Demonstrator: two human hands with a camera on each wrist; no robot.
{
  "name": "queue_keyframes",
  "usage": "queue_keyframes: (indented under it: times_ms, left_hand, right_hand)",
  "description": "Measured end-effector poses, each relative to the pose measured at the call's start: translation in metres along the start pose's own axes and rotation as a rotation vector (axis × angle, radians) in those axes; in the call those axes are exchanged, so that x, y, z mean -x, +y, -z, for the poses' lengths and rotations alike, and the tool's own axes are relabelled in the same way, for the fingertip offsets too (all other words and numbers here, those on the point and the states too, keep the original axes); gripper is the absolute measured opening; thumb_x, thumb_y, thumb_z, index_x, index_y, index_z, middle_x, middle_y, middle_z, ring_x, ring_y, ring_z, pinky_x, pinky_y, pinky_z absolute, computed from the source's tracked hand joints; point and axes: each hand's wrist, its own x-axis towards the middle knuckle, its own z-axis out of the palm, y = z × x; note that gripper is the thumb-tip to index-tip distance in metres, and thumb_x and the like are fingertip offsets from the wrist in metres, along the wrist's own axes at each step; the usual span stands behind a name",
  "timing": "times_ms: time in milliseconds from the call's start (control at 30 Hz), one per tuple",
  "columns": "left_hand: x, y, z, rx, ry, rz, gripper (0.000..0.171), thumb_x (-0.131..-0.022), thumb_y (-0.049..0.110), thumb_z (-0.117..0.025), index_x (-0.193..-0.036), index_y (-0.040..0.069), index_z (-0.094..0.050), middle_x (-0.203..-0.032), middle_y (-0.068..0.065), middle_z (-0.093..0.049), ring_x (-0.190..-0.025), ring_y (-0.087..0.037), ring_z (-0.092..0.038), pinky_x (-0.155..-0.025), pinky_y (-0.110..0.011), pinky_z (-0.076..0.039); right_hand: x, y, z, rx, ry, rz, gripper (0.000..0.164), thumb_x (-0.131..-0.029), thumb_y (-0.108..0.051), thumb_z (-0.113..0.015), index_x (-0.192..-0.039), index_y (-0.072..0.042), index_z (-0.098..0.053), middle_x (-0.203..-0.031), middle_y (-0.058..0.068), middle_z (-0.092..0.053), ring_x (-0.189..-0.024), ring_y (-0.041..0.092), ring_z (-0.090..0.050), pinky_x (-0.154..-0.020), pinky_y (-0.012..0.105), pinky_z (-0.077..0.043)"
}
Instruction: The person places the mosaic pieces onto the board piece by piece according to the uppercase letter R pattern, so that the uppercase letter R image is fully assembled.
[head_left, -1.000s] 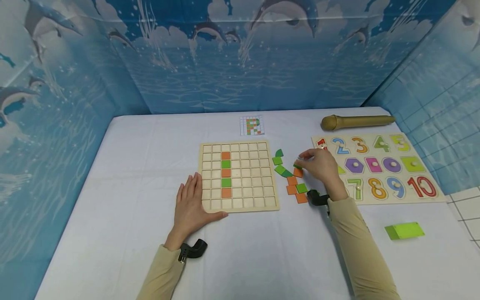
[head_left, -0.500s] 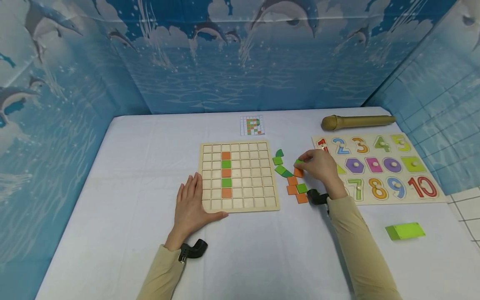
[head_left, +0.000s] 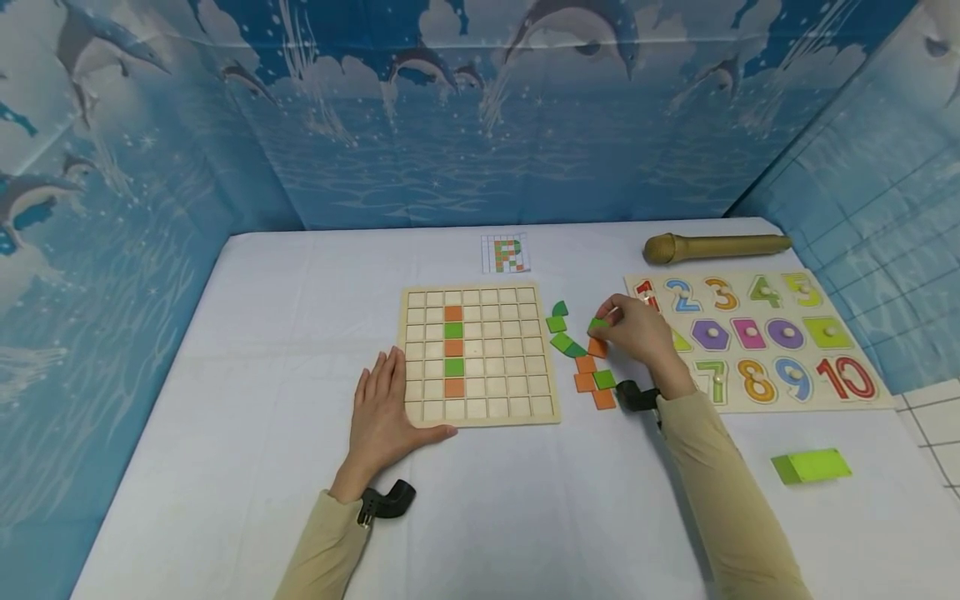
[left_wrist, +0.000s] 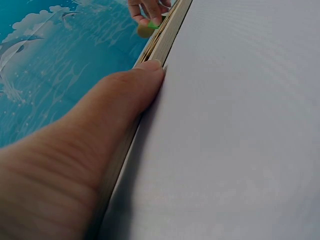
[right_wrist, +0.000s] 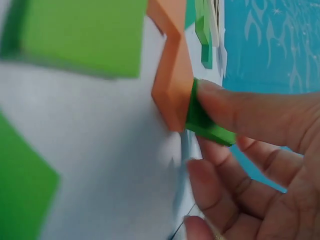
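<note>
A wooden grid board [head_left: 510,422] lies mid-table, one column bearing orange and green square tiles in turn. My left hand [head_left: 382,404] rests at its lower left corner, fingers straight along the left side; in the left wrist view the thumb [left_wrist: 125,87] lies against the board's edge. To the right of the board, my right hand [head_left: 637,329] pinches a green tile [right_wrist: 207,122] between thumb and fingers. Just beside that tile is an orange tile [right_wrist: 175,85]. Several more orange and green tiles [head_left: 585,382], some with a curved side, lie loose between board and hand.
Behind the board lies a small pattern card [head_left: 506,253]. On the right are a number and shape puzzle board [head_left: 757,396], a brown microphone-shaped object [head_left: 720,247] and a bright green block [head_left: 812,466]. Dolphin-print curtains [head_left: 450,167] stand behind the white table [head_left: 225,400].
The green tile in my right hand has tipped so its bright face shows more. My right hand has barely moved, and the left hand stays in place.
</note>
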Motion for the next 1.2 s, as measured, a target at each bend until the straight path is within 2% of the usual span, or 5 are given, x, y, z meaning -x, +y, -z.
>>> queue_keyframes:
  times_ms: [267, 467, 600, 900, 1200]
  left_hand:
    - [0.000, 0.001, 0.001, -0.003, -0.012, 0.009, 0.129, -0.058, 0.069, -0.075, -0.148, -0.005, -0.019, -0.154, -0.020, -0.018, -0.141, -0.032, -0.010, -0.111, -0.048, -0.005]
    - [0.000, 0.002, 0.002, -0.004, -0.019, 0.012, 0.129, -0.058, 0.070, -0.074, -0.148, -0.005, -0.019, -0.154, -0.020, -0.017, -0.142, -0.032, -0.010, -0.112, -0.048, -0.005]
    - [0.000, 0.002, 0.001, 0.004, -0.017, 0.012, 0.130, -0.058, 0.069, -0.074, -0.148, -0.006, -0.019, -0.154, -0.020, -0.017, -0.142, -0.032, -0.010, -0.112, -0.048, -0.005]
    - [0.000, 0.001, 0.000, -0.006, -0.025, 0.019, 0.129, -0.059, 0.069, -0.074, -0.148, -0.005, -0.018, -0.154, -0.019, -0.017, -0.142, -0.031, -0.009, -0.112, -0.047, -0.003]
    - [0.000, 0.001, 0.002, -0.004, -0.023, 0.017, 0.130, -0.058, 0.070, -0.074, -0.148, -0.005, -0.018, -0.154, -0.019, -0.017, -0.142, -0.031, -0.009, -0.112, -0.047, -0.004]
  right_hand:
    - [0.009, -0.014, -0.014, -0.136, 0.020, 0.046, 0.024, -0.083, -0.023, -0.074, -0.089, -0.006, -0.060, -0.078, 0.009, -0.059, -0.063, 0.023, -0.052, -0.054, 0.032, -0.041]
    - [0.019, -0.041, -0.033, -0.199, 0.010, 0.199, 0.023, -0.079, -0.021, -0.079, -0.083, -0.006, -0.062, -0.069, 0.004, -0.059, -0.055, 0.019, -0.051, -0.046, 0.029, -0.040]
    - [0.025, -0.061, -0.047, -0.241, -0.023, 0.264, 0.017, -0.078, -0.018, -0.080, -0.081, -0.008, -0.066, -0.070, 0.001, -0.060, -0.055, 0.017, -0.050, -0.050, 0.029, -0.040]
    - [0.039, -0.098, -0.074, -0.207, -0.123, 0.413, 0.005, -0.082, -0.013, -0.075, -0.083, -0.011, -0.071, -0.072, -0.006, -0.061, -0.057, 0.012, -0.048, -0.054, 0.026, -0.040]
    - [0.046, -0.116, -0.096, -0.167, -0.233, 0.430, 0.007, -0.080, -0.016, -0.076, -0.080, -0.015, -0.070, -0.069, -0.010, -0.060, -0.058, 0.007, -0.050, -0.054, 0.024, -0.040]
